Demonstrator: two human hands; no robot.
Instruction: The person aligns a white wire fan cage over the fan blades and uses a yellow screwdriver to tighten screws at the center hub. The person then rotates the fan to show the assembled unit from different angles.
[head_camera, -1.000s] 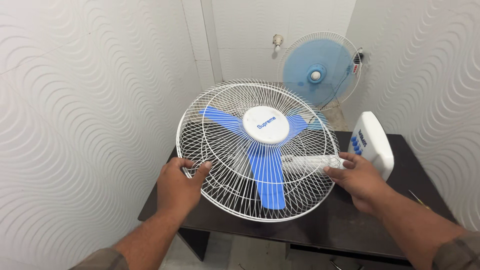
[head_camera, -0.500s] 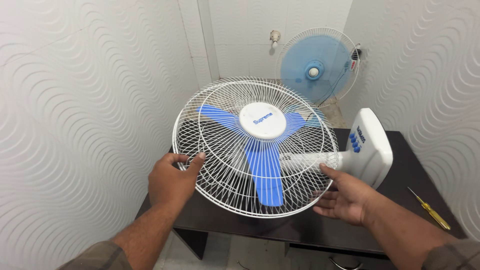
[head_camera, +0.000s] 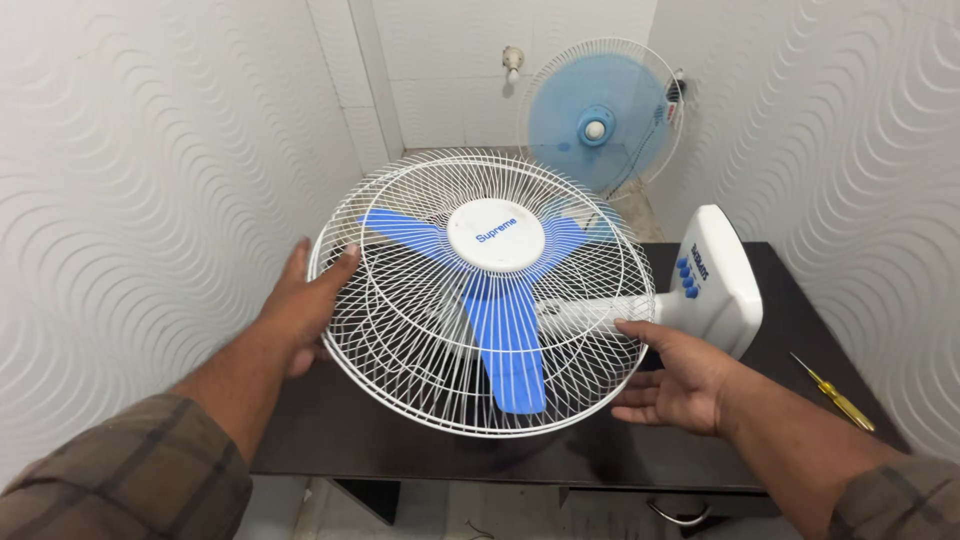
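Observation:
A fan with a white wire cage (head_camera: 400, 330), blue blades (head_camera: 505, 350) and a round white hub cap (head_camera: 495, 235) lies tilted face-up over a dark table (head_camera: 790, 300). My left hand (head_camera: 300, 300) holds the cage's left rim, thumb on the front wires. My right hand (head_camera: 680, 385) is at the cage's lower right rim beside the fan's neck, thumb on top and fingers underneath. The fan's white base (head_camera: 725, 290) with blue buttons stands up just right of my right hand.
A yellow-handled screwdriver (head_camera: 835, 395) lies on the table's right side. A second fan (head_camera: 600, 115) with pale blue blades stands on the floor behind the table. Textured white walls close in on the left (head_camera: 130, 200) and right.
My left hand slid up the cage's left rim from the lower left. My right hand moved from on top of the neck to under the rim. The fan shifted slightly left.

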